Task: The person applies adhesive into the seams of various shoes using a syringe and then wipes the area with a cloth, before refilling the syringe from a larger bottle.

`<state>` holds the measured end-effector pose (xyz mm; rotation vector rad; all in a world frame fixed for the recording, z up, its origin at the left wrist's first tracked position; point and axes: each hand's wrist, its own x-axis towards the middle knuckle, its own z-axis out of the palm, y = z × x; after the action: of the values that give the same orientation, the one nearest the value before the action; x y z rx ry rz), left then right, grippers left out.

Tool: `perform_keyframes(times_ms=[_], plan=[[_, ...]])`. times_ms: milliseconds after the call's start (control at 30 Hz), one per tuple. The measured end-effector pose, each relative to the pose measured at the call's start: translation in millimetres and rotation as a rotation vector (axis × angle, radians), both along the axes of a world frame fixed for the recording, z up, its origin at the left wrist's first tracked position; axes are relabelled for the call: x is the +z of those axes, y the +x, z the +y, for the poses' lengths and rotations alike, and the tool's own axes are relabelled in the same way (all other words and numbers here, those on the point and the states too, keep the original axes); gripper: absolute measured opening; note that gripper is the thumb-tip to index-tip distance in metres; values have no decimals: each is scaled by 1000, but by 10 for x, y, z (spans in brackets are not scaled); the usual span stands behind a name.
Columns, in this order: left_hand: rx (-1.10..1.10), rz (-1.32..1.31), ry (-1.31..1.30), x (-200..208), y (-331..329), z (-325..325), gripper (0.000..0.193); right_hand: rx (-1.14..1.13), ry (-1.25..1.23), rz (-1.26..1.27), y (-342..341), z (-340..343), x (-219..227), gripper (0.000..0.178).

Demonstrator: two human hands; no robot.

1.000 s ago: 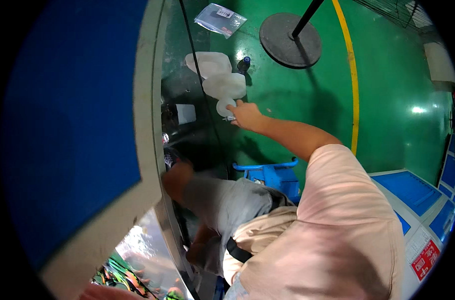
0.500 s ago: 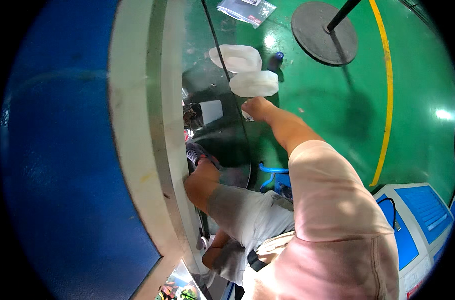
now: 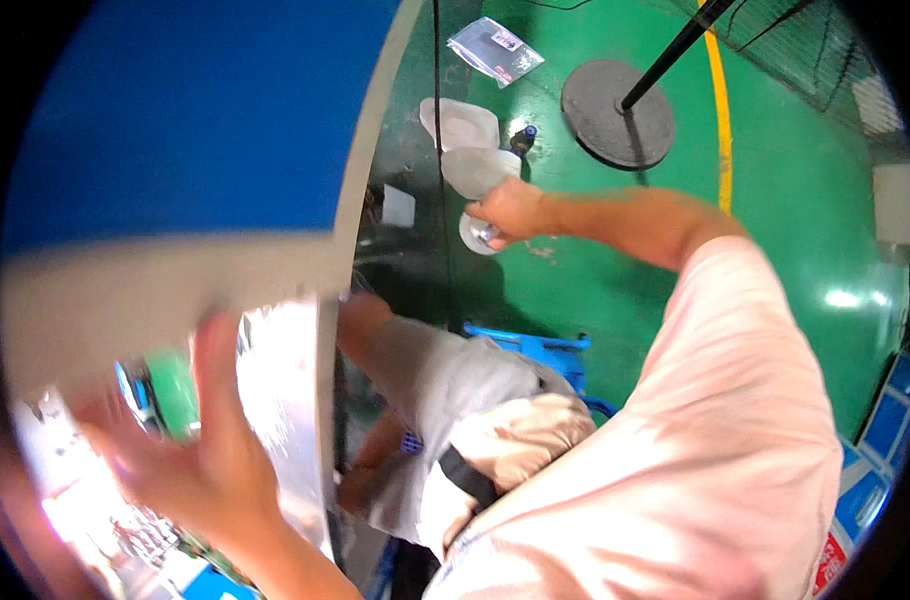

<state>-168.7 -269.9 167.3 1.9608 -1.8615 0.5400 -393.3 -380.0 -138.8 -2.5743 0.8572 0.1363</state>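
My right hand [image 3: 515, 211] reaches low over the green floor at the upper middle. Its fingers are closed at a white round object [image 3: 469, 236] with a small silvery part; its exact kind cannot be made out. Just beyond stand two whitish translucent plastic containers [image 3: 480, 172], one behind the other, the nearer beside my fingers. A small dark bottle with a blue cap [image 3: 523, 138] stands right of them. My left hand [image 3: 200, 445], blurred by motion, is raised at the lower left by the beige edge [image 3: 165, 285] of a blue panel. Its fingers are apart and nothing shows in them.
A round black base with a pole [image 3: 618, 113] stands on the floor at the upper right. A clear plastic bag [image 3: 495, 52] lies at the top. Blue tubular framing [image 3: 540, 350] is beside my legs, and a yellow line [image 3: 721, 130] crosses the floor.
My left hand has come into view at the lower left. My right hand still reaches to the white round object, more of which now shows. The view has shifted and turned.
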Motion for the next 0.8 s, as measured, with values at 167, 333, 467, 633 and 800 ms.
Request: perform_keyframes(times_ms=[167,333,467,633,800], plan=[[-421,684,183,24,455,421,78,129,-303,-12,154,365,1860,46],[-577,1366,303,-261,357,949,114,194,-371,39,748,843,3581,34],[-708,1500,-3,-118,410,1110,112,317,-349,-56,1409,1351,4365,41],[-547,1408,-237,495,1176,1737,82,308,0,-517,2107,1604,4451,41],[-143,726,-331,543,2086,2339,80,519,127,-633,2612,1811,4113,35]])
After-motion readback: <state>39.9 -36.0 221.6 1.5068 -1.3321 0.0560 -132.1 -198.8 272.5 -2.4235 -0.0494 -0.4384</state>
